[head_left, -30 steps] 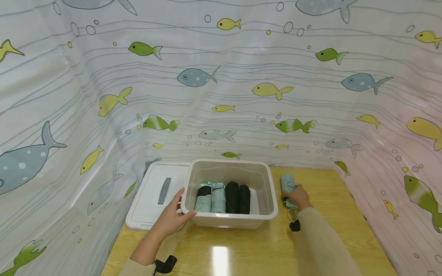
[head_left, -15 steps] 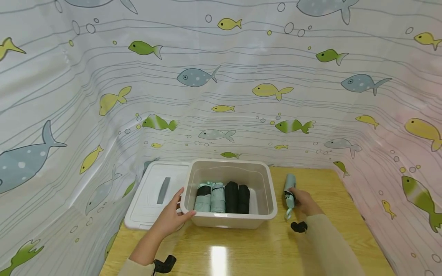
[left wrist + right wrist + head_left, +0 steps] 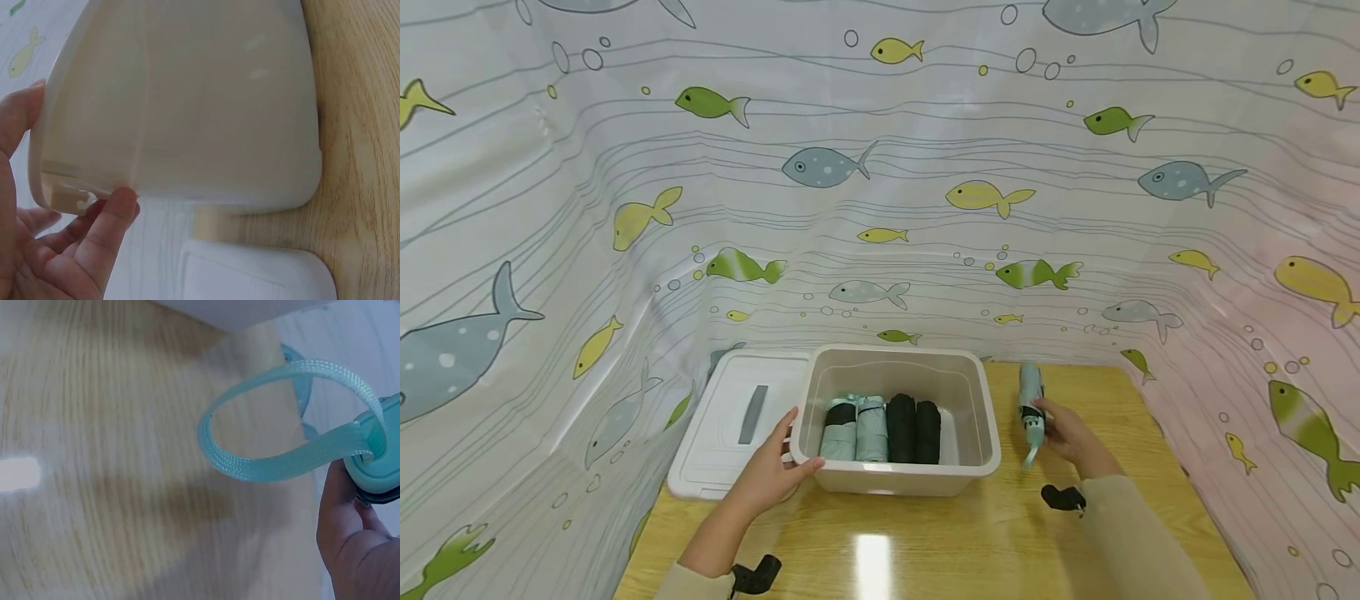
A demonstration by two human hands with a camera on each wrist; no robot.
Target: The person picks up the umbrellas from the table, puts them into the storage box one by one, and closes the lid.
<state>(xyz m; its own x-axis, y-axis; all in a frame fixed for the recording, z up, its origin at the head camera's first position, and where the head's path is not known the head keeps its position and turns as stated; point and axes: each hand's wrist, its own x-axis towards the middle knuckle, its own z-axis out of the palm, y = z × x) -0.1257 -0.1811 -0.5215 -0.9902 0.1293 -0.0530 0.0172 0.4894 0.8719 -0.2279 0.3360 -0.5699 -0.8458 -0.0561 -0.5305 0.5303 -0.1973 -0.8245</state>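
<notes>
My left hand (image 3: 777, 471) grips the left rim of a beige plastic box (image 3: 895, 481), thumb at the front corner. In the left wrist view its fingers curl around the edge of the box (image 3: 206, 112). Inside lie two mint-green folded umbrellas (image 3: 872, 433) and two black rolled ones (image 3: 902, 429), side by side. Right of the box, my right hand (image 3: 1071, 437) holds another mint-green folded umbrella (image 3: 1032, 392), its handle towards me. A looped wrist strap (image 3: 262, 467) hangs from that handle in the right wrist view. The hand is only partly visible there.
A white lid (image 3: 711, 433) with a grey handle lies left of the box, partly behind it. All stand on a wooden table (image 3: 955, 550). A fish-patterned curtain (image 3: 925, 133) encloses the back and both sides.
My right hand has turned the umbrella more upright and shifted slightly right and away from me; the strap now dangles. The left hand stays on the box rim.
</notes>
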